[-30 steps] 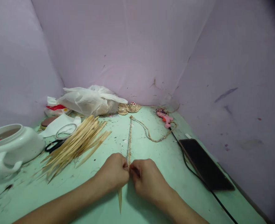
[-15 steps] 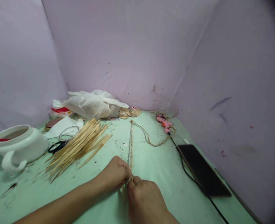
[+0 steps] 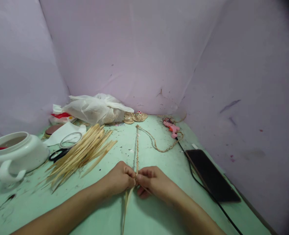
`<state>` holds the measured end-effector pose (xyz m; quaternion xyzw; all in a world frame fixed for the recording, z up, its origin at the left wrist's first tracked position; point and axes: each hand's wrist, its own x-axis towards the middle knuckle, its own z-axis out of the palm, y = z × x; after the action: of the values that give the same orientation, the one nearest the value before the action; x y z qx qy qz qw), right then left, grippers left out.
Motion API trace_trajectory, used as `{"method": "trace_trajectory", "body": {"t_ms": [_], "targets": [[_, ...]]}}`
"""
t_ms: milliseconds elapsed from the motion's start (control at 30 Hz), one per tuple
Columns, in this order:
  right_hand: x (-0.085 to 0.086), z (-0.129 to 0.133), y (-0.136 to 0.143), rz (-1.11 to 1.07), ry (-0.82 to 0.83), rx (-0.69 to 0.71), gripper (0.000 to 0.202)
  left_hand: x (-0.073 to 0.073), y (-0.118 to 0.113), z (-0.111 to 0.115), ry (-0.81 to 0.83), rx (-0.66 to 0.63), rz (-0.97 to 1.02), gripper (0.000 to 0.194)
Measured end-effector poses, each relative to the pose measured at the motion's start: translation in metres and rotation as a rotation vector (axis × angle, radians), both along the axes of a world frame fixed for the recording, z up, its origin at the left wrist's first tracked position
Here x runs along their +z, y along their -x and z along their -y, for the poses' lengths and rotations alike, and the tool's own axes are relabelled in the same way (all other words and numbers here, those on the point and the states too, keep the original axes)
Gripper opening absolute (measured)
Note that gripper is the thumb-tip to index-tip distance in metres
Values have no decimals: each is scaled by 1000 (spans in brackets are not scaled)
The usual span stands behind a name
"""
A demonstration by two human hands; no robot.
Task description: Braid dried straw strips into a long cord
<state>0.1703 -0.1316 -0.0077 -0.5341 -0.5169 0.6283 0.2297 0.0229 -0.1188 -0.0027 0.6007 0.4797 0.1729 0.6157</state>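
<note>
A thin braid of dry plant fibre (image 3: 137, 147) runs straight away from me along the green table, then loops off to the right at its far end. My left hand (image 3: 123, 178) is closed on the near end of the braid, fingers pinched. Against it, my right hand (image 3: 151, 181) pinches the same end from the right, with one strand crossing its fingers. Loose pale strands (image 3: 126, 209) hang from between the hands toward me. The exact crossing of the strands is hidden by my fingertips.
Left of my hands lie a bundle of dry strips (image 3: 85, 153), black-handled scissors (image 3: 58, 154), a tape roll (image 3: 71, 139) and a white pot (image 3: 22, 150). A plastic bag (image 3: 95, 109) sits behind. To the right are a pink glue gun (image 3: 171, 128), its black cable and a phone (image 3: 213, 176).
My right hand has moved up and turned, now beside the left at the braid's end. The loose strands now show more clearly below. The view has shifted slightly.
</note>
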Motion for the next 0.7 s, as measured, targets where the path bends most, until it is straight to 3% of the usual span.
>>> {"method": "trace_trajectory", "body": {"t_ms": [67,200,367,533,700], "targets": [[-9,3,7,-22,-5,38,22,-1,-1,0,21,3,15,7],[-19,5,10,58,-227,-16,28,0,-1,1,84,28,50,10],[-12,5,12,5,-132,-72,20,5,3,-5,45,4,-106,4],[-8,8,17,11,-142,-181,10,7,5,-6,-187,-32,-418,10],[-7,8,17,12,-63,-211,8,26,-1,24,-550,-20,-820,21]]}}
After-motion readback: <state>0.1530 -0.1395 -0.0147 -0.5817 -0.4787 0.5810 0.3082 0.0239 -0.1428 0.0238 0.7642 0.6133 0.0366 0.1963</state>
